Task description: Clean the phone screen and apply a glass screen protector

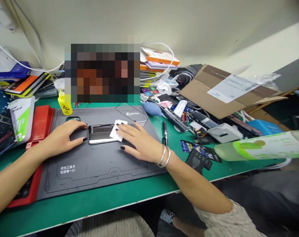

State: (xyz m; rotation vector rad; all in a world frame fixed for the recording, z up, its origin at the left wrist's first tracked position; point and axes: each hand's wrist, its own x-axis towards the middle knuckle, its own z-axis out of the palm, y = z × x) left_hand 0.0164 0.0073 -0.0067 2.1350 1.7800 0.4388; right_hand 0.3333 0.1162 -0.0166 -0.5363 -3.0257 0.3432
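Note:
A smartphone (100, 133) lies screen up on a dark grey work mat (95, 164). My left hand (62, 136) rests on the mat at the phone's left end, thumb and fingers braced against its edge. My right hand (136, 140) lies over the phone's right end with fingers stretched flat, pressing a small white wipe (116, 129) onto the screen. Silver bangles sit on my right wrist.
A yellow bottle (64, 104) stands behind the mat, a red tray (42, 123) to its left. A black pen (164, 131), blue dust blower (151, 108), loose parts, a cardboard box (213, 89) and a green-white bottle (258, 146) crowd the right of the green table (114, 197).

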